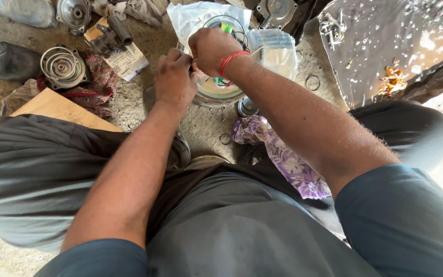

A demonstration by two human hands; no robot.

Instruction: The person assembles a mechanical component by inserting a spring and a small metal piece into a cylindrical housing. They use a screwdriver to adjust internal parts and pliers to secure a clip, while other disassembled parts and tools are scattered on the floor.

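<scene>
Both my hands meet over a round metal part (216, 92) that lies on the sandy ground between my knees. My left hand (174, 79) is closed, knuckles up, at the part's left edge. My right hand (211, 48), with a red thread around the wrist, is closed just above it, fingers pinched toward the left hand. What they pinch is hidden by the fingers. A clear plastic bag (190, 18) holding rings and small coloured pieces lies right behind the hands.
A pulley-like disc (62, 66) on a patterned rag, a black metal fitting (109, 36) on a paper, a wooden board (60, 107), a purple floral cloth (288, 159), loose rings (312, 82), a small cylinder (246, 106) and a shiny metal sheet (401, 46) surround me.
</scene>
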